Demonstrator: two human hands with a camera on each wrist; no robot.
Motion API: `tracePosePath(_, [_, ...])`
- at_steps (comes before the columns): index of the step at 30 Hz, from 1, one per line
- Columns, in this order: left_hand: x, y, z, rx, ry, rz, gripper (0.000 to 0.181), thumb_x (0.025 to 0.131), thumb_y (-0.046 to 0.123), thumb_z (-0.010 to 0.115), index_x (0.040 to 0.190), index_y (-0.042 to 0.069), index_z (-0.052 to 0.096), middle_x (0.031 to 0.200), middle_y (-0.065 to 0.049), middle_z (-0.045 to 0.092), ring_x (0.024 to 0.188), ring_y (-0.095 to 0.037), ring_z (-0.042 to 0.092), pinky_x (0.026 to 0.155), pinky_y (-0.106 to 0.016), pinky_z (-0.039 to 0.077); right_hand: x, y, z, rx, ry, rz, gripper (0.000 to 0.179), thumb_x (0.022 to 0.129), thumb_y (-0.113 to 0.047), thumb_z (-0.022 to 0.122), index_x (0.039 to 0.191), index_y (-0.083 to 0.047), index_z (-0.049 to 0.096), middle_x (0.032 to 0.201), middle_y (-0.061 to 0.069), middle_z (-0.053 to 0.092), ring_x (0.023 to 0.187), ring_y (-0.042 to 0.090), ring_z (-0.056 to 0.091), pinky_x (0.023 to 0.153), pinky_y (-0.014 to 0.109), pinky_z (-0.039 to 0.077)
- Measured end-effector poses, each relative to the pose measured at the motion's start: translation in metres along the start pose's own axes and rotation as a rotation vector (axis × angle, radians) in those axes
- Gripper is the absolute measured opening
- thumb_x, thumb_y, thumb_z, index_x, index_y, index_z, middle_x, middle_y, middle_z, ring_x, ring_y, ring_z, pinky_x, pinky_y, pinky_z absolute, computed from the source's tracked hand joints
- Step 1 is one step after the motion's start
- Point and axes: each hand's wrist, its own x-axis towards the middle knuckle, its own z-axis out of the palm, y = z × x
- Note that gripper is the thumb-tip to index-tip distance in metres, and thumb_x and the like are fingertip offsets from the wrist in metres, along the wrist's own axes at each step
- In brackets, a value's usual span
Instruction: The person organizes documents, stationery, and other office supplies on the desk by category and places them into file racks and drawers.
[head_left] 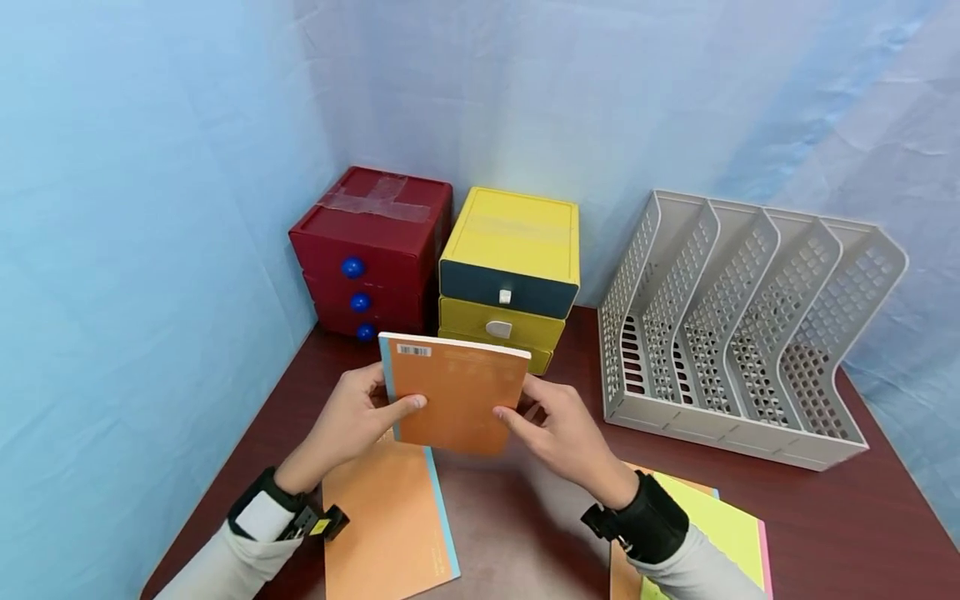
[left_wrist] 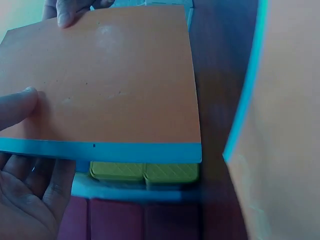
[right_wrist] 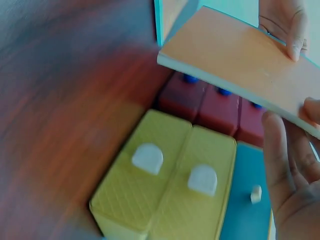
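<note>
An orange notebook [head_left: 457,400] with a light blue spine strip and a barcode label is held up over the table between both hands. My left hand [head_left: 367,410] grips its left side, thumb on the orange cover and fingers behind. On the opposite side my right hand [head_left: 553,429] pinches the edge the same way. The left wrist view shows the notebook's cover [left_wrist: 110,75] with the blue spine strip nearest the left palm [left_wrist: 35,195]. In the right wrist view the pale page edge [right_wrist: 225,87] faces the right fingers [right_wrist: 282,155].
Another orange notebook [head_left: 390,517] lies at the front left. A yellow notebook [head_left: 712,525] overlaps an orange one at the front right. Behind stand a dark red drawer box [head_left: 375,250], a yellow drawer box [head_left: 517,233] and a grey file rack [head_left: 735,417] with several slots.
</note>
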Motion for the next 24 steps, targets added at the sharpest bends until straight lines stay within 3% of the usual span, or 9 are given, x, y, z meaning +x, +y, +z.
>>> tracePosePath(7, [0.036,0.042,0.029,-0.066,-0.066,0.075,0.036,0.086,0.012,0.07,0.12,0.011,0.058,0.106,-0.008,0.07,0.087,-0.014,0.068,0.076,-0.034,0.057,-0.02,0.002,-0.04,-0.054,0.058,0.019,0.021,0.09,-0.024,0.068,0.109,-0.025,0.061,0.076,-0.012,0.064,0.064,0.002,0.06,0.056,0.025,0.052])
tracePosePath(11, [0.053,0.054,0.049,-0.108,-0.09,0.109,0.04,0.087,0.011,0.07,0.123,0.012,0.053,0.109,-0.009,0.069,0.091,-0.015,0.068,0.078,-0.038,0.056,-0.033,0.002,-0.06,-0.098,0.108,0.016,0.021,0.088,-0.021,0.07,0.107,-0.021,0.063,0.076,-0.008,0.067,0.062,0.001,0.061,0.053,0.022,0.051])
tracePosePath(18, [0.082,0.08,0.086,-0.123,-0.159,0.223,0.049,0.086,0.01,0.07,0.127,0.011,0.043,0.108,-0.01,0.069,0.088,-0.015,0.067,0.074,-0.039,0.057,-0.062,0.003,-0.092,-0.167,0.277,-0.036,0.036,0.077,-0.006,0.078,0.108,-0.018,0.065,0.075,-0.007,0.068,0.055,0.0,0.059,0.046,0.018,0.048])
tracePosePath(24, [0.107,0.093,0.114,-0.166,-0.242,0.294,0.05,0.088,0.009,0.068,0.129,0.008,0.04,0.111,-0.013,0.067,0.094,-0.019,0.066,0.075,-0.04,0.057,-0.083,0.0,-0.113,-0.262,0.331,0.024,0.039,0.077,-0.006,0.078,0.112,-0.016,0.065,0.075,-0.004,0.068,0.056,0.0,0.059,0.049,0.017,0.048])
